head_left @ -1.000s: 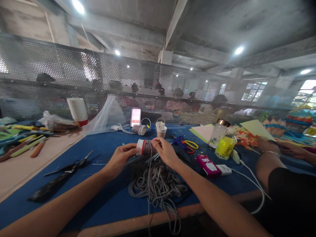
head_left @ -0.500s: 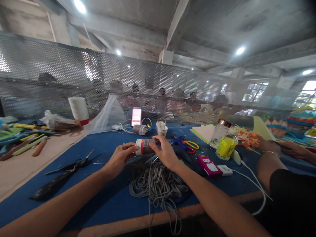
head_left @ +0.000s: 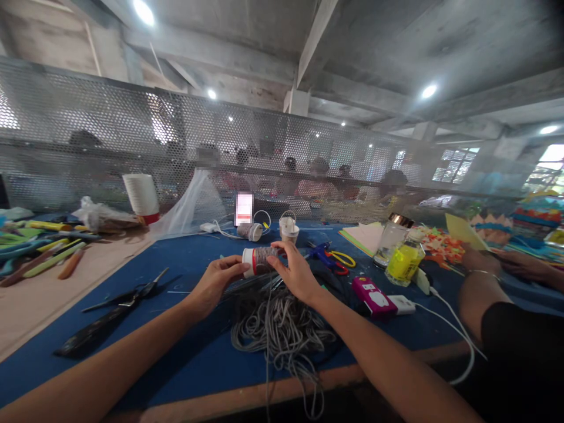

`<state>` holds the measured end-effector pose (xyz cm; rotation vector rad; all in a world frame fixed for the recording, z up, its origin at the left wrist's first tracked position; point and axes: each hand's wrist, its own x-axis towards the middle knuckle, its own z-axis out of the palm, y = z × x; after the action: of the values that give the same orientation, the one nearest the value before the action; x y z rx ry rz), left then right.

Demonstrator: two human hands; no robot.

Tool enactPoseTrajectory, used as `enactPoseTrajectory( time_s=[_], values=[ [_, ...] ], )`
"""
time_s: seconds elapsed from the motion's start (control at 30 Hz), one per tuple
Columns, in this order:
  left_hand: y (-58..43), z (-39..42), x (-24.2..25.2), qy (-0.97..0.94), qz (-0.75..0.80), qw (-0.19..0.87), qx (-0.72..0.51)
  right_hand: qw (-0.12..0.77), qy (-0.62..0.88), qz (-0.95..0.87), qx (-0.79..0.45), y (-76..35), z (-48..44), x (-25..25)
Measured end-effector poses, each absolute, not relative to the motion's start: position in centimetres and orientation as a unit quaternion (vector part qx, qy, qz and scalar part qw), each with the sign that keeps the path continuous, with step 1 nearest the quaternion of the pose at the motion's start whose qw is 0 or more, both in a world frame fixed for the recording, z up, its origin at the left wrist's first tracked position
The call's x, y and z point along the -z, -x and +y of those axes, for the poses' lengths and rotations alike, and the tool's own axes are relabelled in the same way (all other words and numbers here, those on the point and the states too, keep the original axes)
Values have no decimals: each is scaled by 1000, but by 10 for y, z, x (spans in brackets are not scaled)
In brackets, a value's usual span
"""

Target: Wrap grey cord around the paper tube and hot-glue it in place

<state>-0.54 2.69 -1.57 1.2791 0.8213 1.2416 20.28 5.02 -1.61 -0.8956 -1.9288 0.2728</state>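
Note:
A small white cup (head_left: 257, 260) with a red band, partly wrapped in grey cord, lies on its side between my hands above the blue mat (head_left: 185, 352). My left hand (head_left: 215, 283) grips its open end with closed fingers. My right hand (head_left: 294, 271) curls over its wrapped end, pressing the cord against it. From the cup a grey strand drops into a loose pile of grey cord (head_left: 282, 332) near the table's front edge.
Black scissors (head_left: 127, 296) and a dark strip (head_left: 90, 336) lie at the left. A pink device (head_left: 372, 295), white charger and cable, a yellow-filled jar (head_left: 402, 260), two more wrapped cups (head_left: 288, 230) and coloured scissors are around. Another person's arm (head_left: 493, 276) rests at right. A perforated metal screen (head_left: 110, 135) backs the table.
My right hand has slid over the far end of the cup, and the cup has turned slightly between my hands. The person at right has lowered a yellow sheet.

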Motion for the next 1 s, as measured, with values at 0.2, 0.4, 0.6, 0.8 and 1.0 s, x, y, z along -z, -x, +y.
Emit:
enactPoseTrajectory(
  time_s=[0.2, 0.4, 0.6, 0.8, 1.0],
  values=[
    [6, 28, 18, -550, 350, 552, -519, 487, 358, -789, -111, -203, 52, 16],
    [5, 28, 18, -544, 359, 555, -517, 489, 358, -787, -114, -203, 52, 19],
    [4, 29, 16, -541, 367, 539, -531, 502, 402, -761, -85, -220, 68, 6],
    [5, 31, 17, -542, 383, 522, -536, 238, 665, -699, 112, -280, 92, -8],
    [4, 31, 18, -527, 383, 540, -533, 139, 735, -657, 93, -308, 99, 8]
  ],
)
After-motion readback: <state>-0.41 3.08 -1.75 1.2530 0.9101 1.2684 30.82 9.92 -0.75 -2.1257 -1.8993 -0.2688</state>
